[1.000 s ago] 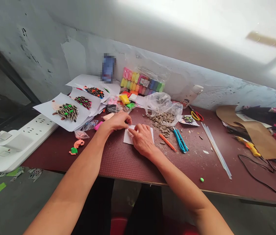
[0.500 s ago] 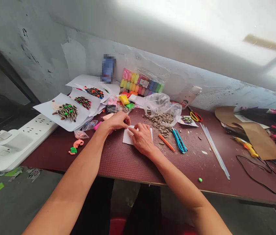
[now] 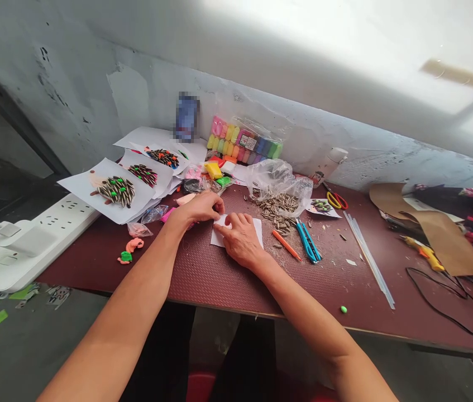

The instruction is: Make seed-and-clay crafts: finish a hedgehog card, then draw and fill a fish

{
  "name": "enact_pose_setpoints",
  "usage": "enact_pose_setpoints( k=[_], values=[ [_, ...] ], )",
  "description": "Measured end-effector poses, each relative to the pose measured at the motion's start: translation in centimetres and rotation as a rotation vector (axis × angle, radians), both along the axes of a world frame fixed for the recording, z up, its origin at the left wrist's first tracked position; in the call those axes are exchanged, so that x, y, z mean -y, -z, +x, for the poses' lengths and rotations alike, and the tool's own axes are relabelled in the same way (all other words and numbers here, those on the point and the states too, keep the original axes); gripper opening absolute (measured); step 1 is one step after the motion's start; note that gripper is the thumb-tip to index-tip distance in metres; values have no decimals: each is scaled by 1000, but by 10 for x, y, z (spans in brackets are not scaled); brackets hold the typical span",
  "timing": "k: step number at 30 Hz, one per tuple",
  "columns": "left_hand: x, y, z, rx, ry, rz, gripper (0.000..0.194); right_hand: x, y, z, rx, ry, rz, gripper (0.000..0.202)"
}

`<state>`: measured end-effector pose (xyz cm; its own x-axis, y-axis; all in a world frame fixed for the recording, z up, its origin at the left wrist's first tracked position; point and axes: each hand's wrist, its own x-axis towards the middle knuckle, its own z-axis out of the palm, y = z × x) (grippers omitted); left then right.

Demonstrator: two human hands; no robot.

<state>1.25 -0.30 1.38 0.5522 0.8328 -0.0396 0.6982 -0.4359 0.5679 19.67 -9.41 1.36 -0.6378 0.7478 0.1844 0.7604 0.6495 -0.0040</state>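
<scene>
A small white sheet of paper point(image 3: 218, 239) lies on the dark red table beneath my hands. My left hand point(image 3: 206, 207) is at its upper left edge, thumb and fingertips pinched together; anything between them is too small or hidden to make out. Resting on the sheet, my right hand point(image 3: 242, 239) has its thumb stretched left toward the left fingertips and its other fingers apart over the paper. It covers much of the sheet. Sunflower seeds point(image 3: 278, 206) lie heaped just beyond, partly in a clear plastic bag point(image 3: 276, 174).
Right of the sheet lie an orange pen-like tool point(image 3: 287, 245) and a blue utility knife point(image 3: 308, 241). Farther right are scissors point(image 3: 337, 200), clear glue sticks point(image 3: 370, 261) and a yellow glue gun point(image 3: 429, 258). Seed hedgehog pictures point(image 3: 114, 190) and a power strip point(image 3: 30, 245) occupy the left.
My right thumb has shifted slightly left and down on the paper. My left hand stays almost where it was, still pinched.
</scene>
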Motion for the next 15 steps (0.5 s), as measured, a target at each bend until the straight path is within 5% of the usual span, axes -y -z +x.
enact_pose_setpoints(
  k=[15],
  values=[
    [4,-4,2,6,-22,24,25,1,5,0,31,-41,117,25]
  ],
)
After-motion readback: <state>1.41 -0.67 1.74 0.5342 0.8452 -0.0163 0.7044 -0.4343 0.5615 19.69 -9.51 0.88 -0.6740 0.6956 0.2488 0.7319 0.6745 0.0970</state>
